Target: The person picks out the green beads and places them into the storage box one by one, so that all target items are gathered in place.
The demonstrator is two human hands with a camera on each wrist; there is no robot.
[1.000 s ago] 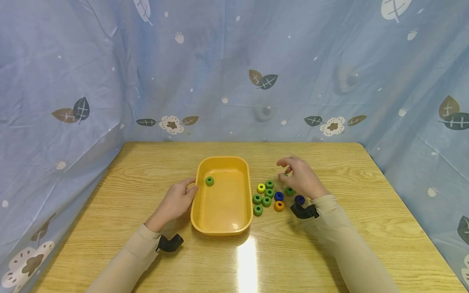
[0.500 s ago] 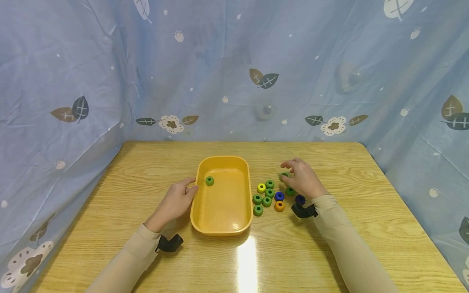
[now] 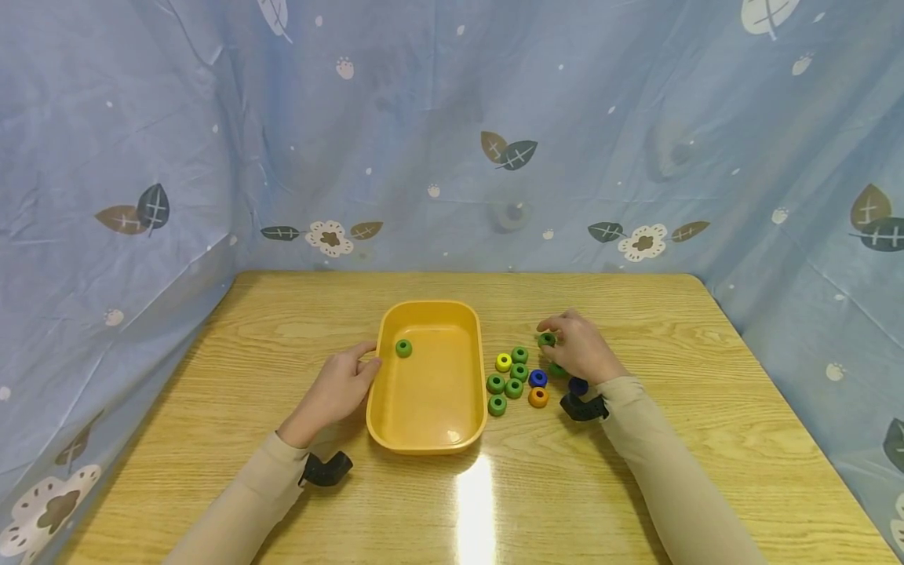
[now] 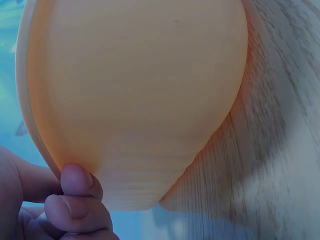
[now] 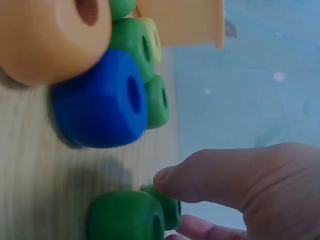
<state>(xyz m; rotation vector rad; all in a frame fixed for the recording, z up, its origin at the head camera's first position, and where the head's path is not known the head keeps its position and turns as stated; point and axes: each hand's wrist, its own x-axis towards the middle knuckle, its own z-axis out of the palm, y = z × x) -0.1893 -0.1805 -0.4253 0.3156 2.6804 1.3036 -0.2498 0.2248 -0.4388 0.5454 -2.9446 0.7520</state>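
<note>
My left hand [image 3: 340, 388] grips the left rim of the yellow-orange tray [image 3: 427, 450]. In the left wrist view, its curled fingers [image 4: 80, 210] lie against the tray's outer wall. One green bead [image 3: 403, 348] is inside the tray, near its left wall. To the right, my right hand [image 3: 582, 351] pinches a green bead [image 3: 547, 340] between thumb and fingers. The right wrist view shows the thumb on that bead [image 5: 171, 209], partly behind another green bead [image 5: 125, 217] on the table.
Between tray and right hand lie several green beads [image 3: 514, 388], a yellow bead [image 3: 504, 362], a blue bead [image 3: 538, 378] and an orange bead [image 3: 538, 397]. A dark blue bead [image 3: 577, 385] sits under the right wrist. A blue patterned curtain [image 3: 424, 157] hangs behind the wooden table [image 3: 304, 314].
My right hand's fingers were apart around the green bead, and have closed onto it. The hand has shifted slightly. The left hand and the tray stay put.
</note>
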